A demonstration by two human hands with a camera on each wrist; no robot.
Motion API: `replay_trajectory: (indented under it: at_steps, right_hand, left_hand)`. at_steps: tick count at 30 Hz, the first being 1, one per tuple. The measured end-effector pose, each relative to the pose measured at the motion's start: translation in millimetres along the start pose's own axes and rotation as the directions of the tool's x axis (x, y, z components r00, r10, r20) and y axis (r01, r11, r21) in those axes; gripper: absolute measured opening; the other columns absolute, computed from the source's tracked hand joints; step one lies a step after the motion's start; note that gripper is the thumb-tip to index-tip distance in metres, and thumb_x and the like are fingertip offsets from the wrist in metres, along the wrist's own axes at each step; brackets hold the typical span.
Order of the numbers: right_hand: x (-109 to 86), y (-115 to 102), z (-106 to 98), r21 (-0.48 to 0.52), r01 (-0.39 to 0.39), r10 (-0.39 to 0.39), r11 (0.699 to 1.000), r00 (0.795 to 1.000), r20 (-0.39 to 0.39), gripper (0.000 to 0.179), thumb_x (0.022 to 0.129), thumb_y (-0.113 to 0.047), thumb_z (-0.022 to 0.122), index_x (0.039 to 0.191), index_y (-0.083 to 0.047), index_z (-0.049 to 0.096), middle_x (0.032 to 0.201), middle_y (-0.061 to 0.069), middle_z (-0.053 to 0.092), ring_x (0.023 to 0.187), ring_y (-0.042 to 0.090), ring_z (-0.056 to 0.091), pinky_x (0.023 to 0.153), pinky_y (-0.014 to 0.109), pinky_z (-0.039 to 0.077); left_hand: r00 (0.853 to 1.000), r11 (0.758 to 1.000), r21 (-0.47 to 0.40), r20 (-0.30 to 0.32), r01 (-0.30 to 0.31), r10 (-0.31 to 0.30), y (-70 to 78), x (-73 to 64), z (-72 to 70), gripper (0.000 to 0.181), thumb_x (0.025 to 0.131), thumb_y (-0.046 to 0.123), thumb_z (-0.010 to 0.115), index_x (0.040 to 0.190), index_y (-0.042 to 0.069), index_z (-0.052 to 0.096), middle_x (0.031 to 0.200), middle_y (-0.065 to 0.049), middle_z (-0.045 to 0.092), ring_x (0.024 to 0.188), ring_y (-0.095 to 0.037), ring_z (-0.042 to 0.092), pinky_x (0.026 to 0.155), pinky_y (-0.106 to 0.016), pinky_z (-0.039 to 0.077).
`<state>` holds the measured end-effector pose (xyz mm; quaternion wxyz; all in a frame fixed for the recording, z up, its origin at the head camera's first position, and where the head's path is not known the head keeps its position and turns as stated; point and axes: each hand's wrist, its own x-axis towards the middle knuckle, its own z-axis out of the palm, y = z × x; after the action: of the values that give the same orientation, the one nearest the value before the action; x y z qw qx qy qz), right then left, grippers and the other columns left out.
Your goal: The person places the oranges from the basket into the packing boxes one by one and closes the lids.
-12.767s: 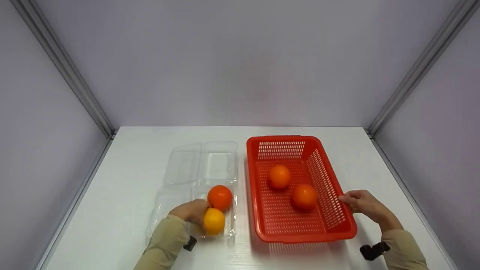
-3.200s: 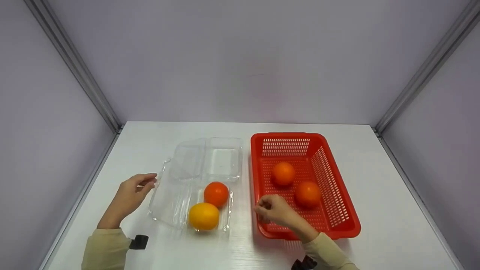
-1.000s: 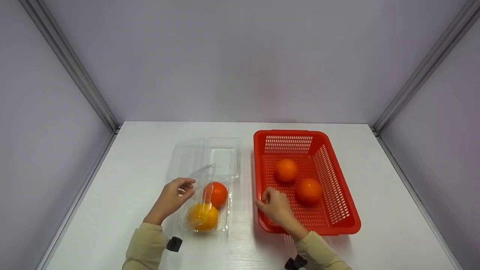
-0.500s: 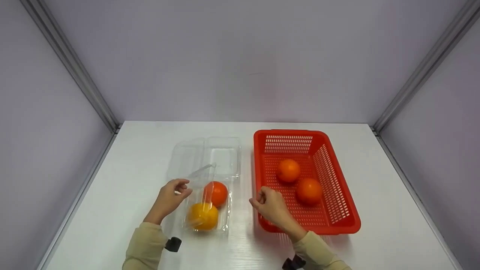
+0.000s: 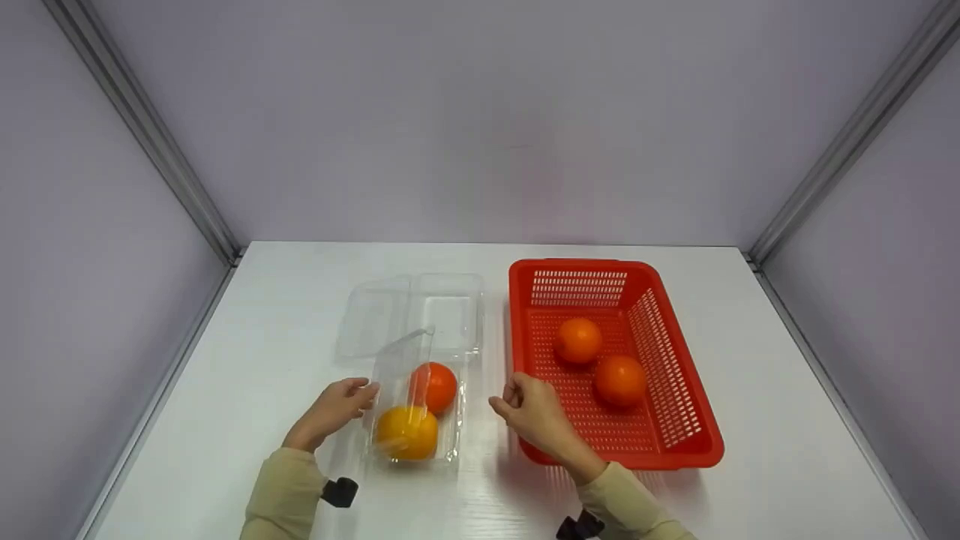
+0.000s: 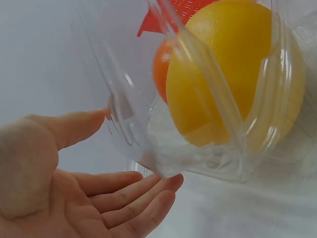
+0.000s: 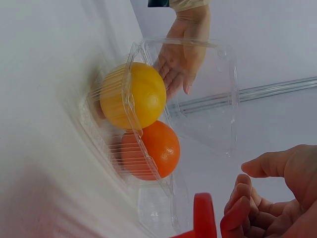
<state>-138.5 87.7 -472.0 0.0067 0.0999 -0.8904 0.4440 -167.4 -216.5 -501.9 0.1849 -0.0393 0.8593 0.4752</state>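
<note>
The hinged clear plastic container (image 5: 452, 450) holds a yellow-orange fruit (image 5: 407, 433) at the near end and a deep orange fruit (image 5: 435, 388) behind it. Its clear lid (image 5: 391, 363) stands tilted up over the left side. My left hand (image 5: 332, 410) is beside the lid, palm facing it. In the left wrist view the thumb and straight fingertips lie at the lid's edge; contact is hard to tell. My right hand (image 5: 538, 415) hovers over the red basket's near left side, fingers loosely curled around nothing. It also shows in the right wrist view.
The red basket (image 5: 686, 405) stands on the right with two oranges (image 5: 578, 341) inside. A second clear container (image 5: 444, 289) lies unfolded behind the first. Pale walls surround the white table (image 5: 765, 420) at the back and sides.
Earlier my left hand handled the yellow-orange fruit while my right held the basket rim. The lid has since swung up from the left. Now my left hand dips slightly; my right shifts left.
</note>
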Motion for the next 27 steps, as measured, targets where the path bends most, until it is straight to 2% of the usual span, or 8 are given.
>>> replay_trajectory:
  at_steps: [5,11,19,27]
  right_hand:
    - [0.4,-2.1,2.0,0.042,-0.006,0.005,0.999,1.0,0.026,0.019,0.084,-0.008,0.07,0.073,-0.002,0.054,0.058,0.011,0.058,0.049,0.004,0.047,0.047,0.014,0.04]
    - [-1.1,-4.4,4.8,0.083,-0.003,-0.001,0.997,0.999,0.046,0.018,0.085,-0.008,0.068,0.074,-0.001,0.055,0.059,0.016,0.062,0.046,0.003,0.051,0.044,0.015,0.045]
    - [-3.0,-10.4,12.2,0.116,-0.02,0.01,0.993,0.996,0.085,0.018,0.085,-0.008,0.068,0.075,0.001,0.055,0.061,0.015,0.064,0.047,0.002,0.051,0.044,0.014,0.046]
    - [-3.7,-12.8,23.3,0.086,0.022,-0.03,0.996,0.995,0.098,0.017,0.083,-0.007,0.069,0.076,0.0,0.056,0.061,0.014,0.062,0.049,0.003,0.049,0.044,0.012,0.04]
  left_hand:
    - [1.0,0.999,-0.021,0.017,-0.026,0.026,-0.2,0.8,0.9,0.056,0.101,0.03,0.047,0.137,-0.012,0.042,0.122,-0.027,0.063,0.103,-0.028,0.066,0.096,-0.044,0.054]
    - [0.999,0.999,-0.015,0.022,-0.033,0.033,-0.7,2.5,1.7,0.057,0.1,0.032,0.049,0.136,-0.012,0.044,0.12,-0.027,0.062,0.102,-0.026,0.065,0.096,-0.045,0.053]
    - [1.0,1.0,-0.01,0.022,0.022,-0.022,-0.8,2.2,1.2,0.058,0.099,0.035,0.051,0.137,-0.009,0.044,0.122,-0.025,0.062,0.104,-0.03,0.065,0.101,-0.05,0.049]
    - [0.999,0.999,0.005,0.008,0.048,-0.048,-3.8,3.5,-3.4,0.059,0.099,0.033,0.051,0.138,-0.01,0.042,0.126,-0.027,0.06,0.104,-0.03,0.065,0.102,-0.049,0.049]
